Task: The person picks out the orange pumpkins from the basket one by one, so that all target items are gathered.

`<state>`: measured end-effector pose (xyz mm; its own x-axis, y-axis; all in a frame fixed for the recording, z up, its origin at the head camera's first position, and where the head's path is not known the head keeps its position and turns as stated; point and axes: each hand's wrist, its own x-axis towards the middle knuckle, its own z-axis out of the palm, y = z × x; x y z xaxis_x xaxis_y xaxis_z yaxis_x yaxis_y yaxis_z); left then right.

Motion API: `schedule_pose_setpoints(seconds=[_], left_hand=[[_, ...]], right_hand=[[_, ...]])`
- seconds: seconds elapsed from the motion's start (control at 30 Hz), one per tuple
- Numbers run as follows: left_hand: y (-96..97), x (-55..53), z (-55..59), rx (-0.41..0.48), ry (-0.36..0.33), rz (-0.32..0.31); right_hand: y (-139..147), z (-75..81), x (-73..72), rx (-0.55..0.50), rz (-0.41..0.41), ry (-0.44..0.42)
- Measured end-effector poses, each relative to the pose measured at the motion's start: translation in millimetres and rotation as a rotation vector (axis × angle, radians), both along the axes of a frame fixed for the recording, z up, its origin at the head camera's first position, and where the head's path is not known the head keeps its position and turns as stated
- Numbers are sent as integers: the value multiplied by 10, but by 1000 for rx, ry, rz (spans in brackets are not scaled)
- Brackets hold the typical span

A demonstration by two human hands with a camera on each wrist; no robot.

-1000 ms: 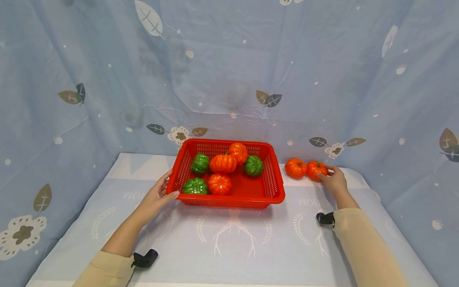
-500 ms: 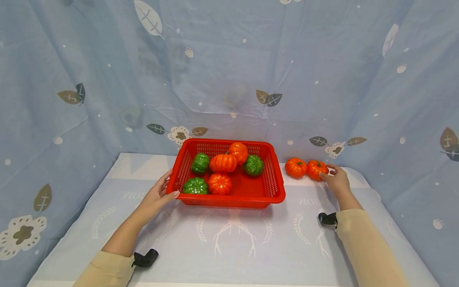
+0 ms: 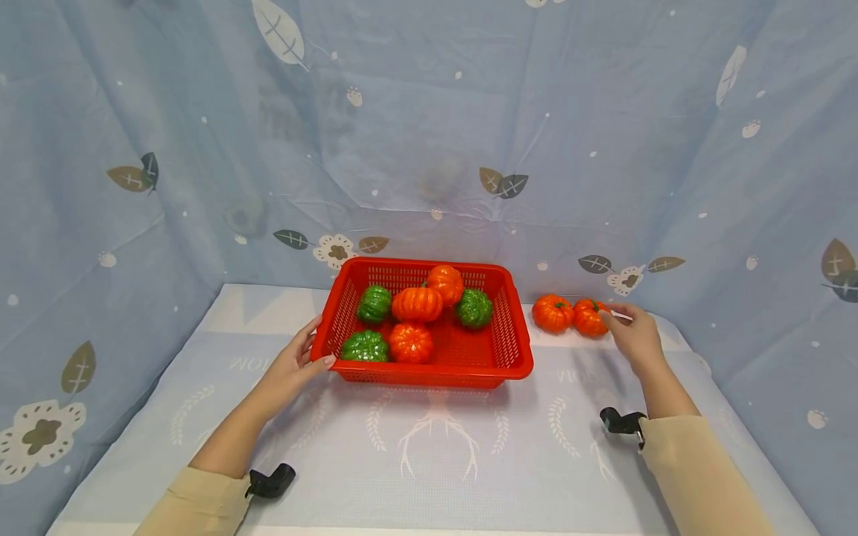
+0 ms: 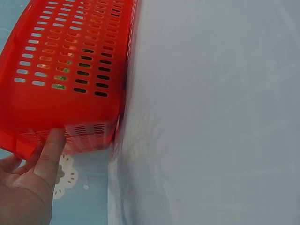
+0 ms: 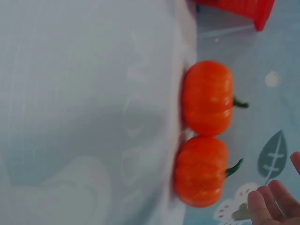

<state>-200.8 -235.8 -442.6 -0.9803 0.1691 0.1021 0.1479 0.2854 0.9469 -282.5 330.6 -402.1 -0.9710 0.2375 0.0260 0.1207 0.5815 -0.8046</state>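
A red plastic basket (image 3: 432, 377) holds several small orange and green pumpkins, such as this orange pumpkin (image 3: 417, 305) and green pumpkin (image 3: 365, 347). My left hand (image 3: 287, 376) touches the basket's left end, fingers along the side and thumb by the front corner. In the left wrist view, its extended thumb (image 4: 52, 145) meets the perforated wall. Right of the basket, two glossy orange pumpkins (image 3: 553, 313) (image 5: 207, 97) sit side by side on the table. Near the right-hand pumpkin (image 3: 590, 318) is my right hand (image 3: 635, 335), fingers loosely spread. The right wrist view shows a gap between its fingers (image 5: 274, 199) and that pumpkin.
A pale patterned cloth covers the table (image 3: 436, 461). Blue curtains (image 3: 402, 149) with leaf and flower prints stand close behind the basket and at both sides. A black wrist camera (image 3: 271, 482) sticks out from the left cuff, and another camera (image 3: 621, 421) from the right.
My right hand has shifted slightly right and lifted away from the right-hand orange pumpkin, which stays in place. The left hand and basket have hardly moved.
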Motion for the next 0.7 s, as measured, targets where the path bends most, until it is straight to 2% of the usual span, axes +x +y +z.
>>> schedule_pose_setpoints(seconds=[0.27, 0.47, 0.7], left_hand=[[6, -6, 6, -1, -4, 6], [5, 3, -1, -14, 2, 11], [8, 3, 0, -15, 5, 7]], right_hand=[[-283, 234, 194, 19, 97, 89], [-547, 377, 280, 43, 180, 173], [-883, 441, 330, -21, 257, 201]])
